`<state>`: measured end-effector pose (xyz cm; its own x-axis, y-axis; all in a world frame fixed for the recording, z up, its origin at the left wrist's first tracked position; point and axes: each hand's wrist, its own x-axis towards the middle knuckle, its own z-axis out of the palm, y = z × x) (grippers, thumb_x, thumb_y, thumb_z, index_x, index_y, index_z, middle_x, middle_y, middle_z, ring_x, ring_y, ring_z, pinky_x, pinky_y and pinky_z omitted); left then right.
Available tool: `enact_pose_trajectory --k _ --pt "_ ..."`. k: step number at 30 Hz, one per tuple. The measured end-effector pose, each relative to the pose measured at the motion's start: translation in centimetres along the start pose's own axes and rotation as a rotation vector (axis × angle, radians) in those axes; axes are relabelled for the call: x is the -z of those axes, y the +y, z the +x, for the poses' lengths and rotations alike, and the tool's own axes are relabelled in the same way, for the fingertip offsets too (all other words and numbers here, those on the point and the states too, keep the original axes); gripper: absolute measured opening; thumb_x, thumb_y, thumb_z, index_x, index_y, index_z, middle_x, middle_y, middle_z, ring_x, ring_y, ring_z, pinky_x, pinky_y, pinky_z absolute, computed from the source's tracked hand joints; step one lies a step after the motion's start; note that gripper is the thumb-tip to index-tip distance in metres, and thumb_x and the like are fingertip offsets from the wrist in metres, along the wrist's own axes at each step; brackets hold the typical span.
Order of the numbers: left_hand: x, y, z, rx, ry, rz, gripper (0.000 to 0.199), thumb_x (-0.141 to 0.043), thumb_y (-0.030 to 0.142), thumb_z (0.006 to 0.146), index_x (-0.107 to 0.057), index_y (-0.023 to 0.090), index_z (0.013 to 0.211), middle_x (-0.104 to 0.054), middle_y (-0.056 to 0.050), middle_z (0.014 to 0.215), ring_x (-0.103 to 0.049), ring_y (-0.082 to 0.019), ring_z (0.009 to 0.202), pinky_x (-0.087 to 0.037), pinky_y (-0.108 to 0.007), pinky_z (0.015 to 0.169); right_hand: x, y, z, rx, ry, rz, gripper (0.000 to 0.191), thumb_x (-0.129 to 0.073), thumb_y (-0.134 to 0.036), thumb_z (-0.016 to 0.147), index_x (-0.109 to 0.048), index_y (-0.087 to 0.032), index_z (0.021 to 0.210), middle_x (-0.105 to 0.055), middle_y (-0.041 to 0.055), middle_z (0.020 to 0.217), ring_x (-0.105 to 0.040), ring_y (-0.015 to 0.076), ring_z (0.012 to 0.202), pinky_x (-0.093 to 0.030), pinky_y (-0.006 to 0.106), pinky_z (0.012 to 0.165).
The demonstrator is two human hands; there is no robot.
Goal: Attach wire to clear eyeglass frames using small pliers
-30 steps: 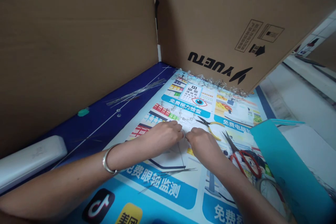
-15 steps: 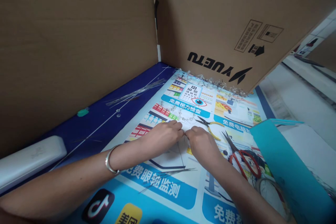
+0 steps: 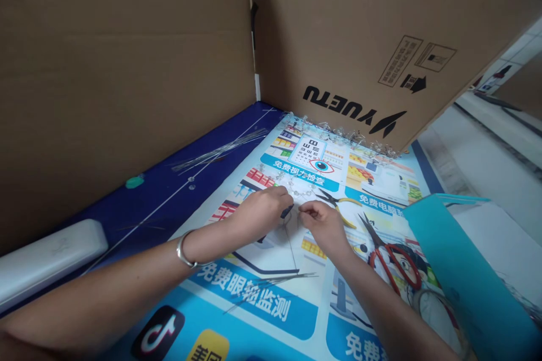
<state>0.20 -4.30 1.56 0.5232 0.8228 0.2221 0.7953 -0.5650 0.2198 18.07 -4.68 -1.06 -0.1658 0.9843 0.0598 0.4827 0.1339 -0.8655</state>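
Observation:
Over the printed sheet, my left hand [image 3: 267,210] is closed, its fingertips pinched together. My right hand [image 3: 325,224] faces it across a small gap, thumb and forefinger also pinched. Whatever lies between the fingers is too small to make out. Just beyond both hands are several clear beads [image 3: 301,187] on the sheet. Nose pliers with yellow handles [image 3: 348,218] lie beside my right hand, and red-handled scissors [image 3: 392,262] are farther right. Thin metal wires [image 3: 288,278] rest on the sheet nearer to me, below the hands.
Cardboard walls [image 3: 339,28] enclose the back and left. Clear beaded pieces [image 3: 339,132] line the back wall's foot. More thin wires [image 3: 224,149] lie on the blue strip at left, behind a white case [image 3: 55,259]. A teal folder or box [image 3: 461,271] stands at right.
My hands were together at the fingertips and have come apart. The left hand has shifted slightly up and left, while the right stays nearly in place.

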Motion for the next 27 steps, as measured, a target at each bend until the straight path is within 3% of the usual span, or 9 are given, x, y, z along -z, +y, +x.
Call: enact_pose_trajectory --k 5,8,12,16,27 --pt "-0.8 -0.5 0.7 0.087 0.094 -0.364 0.018 -0.046 0.010 0.076 -0.063 0.016 0.079 -0.060 -0.002 0.077 -0.055 -0.013 0.073 -0.042 -0.024 0.068 -0.3 0.4 0.2 -0.124 0.008 0.354 0.016 -0.058 -0.028 0.069 -0.061 -0.018 0.080 -0.056 -0.0024 0.063 -0.053 0.0113 0.056 -0.045 0.025 0.057" --pt "-1.3 -0.6 0.9 0.183 0.086 -0.556 0.013 -0.051 0.015 0.074 -0.063 0.017 0.078 -0.062 -0.001 0.075 -0.056 -0.012 0.070 -0.042 -0.022 0.064 -0.4 0.2 0.1 -0.172 0.033 0.495 0.018 -0.062 -0.031 0.066 -0.061 -0.018 0.078 -0.055 -0.0030 0.063 -0.052 0.0105 0.056 -0.047 0.027 0.058" --pt "-2.1 -0.6 1.0 0.334 0.038 -0.813 0.011 -0.054 0.021 0.073 -0.061 0.016 0.079 -0.061 0.001 0.067 -0.055 -0.011 0.060 -0.041 -0.021 0.056 -0.7 -0.1 -0.1 -0.184 0.056 0.588 0.021 -0.065 -0.034 0.063 -0.060 -0.017 0.075 -0.056 -0.0023 0.066 -0.051 0.0098 0.059 -0.048 0.027 0.060" --pt "-2.6 -0.5 1.0 0.390 0.014 -1.033 0.011 -0.055 0.022 0.072 -0.059 0.014 0.078 -0.059 0.001 0.063 -0.055 -0.010 0.057 -0.042 -0.021 0.055 -0.8 -0.2 -0.2 -0.179 0.060 0.627 0.019 -0.065 -0.032 0.065 -0.059 -0.017 0.075 -0.054 -0.0028 0.066 -0.050 0.0091 0.060 -0.048 0.026 0.060" --pt "-3.1 -0.2 1.0 0.413 0.035 -1.203 0.013 -0.058 0.024 0.071 -0.057 0.012 0.077 -0.056 0.001 0.060 -0.053 -0.009 0.054 -0.042 -0.020 0.053 -1.0 0.2 -0.1 -0.149 0.085 0.655 0.018 -0.063 -0.032 0.068 -0.058 -0.018 0.078 -0.055 -0.0025 0.071 -0.051 0.0093 0.063 -0.048 0.026 0.063"
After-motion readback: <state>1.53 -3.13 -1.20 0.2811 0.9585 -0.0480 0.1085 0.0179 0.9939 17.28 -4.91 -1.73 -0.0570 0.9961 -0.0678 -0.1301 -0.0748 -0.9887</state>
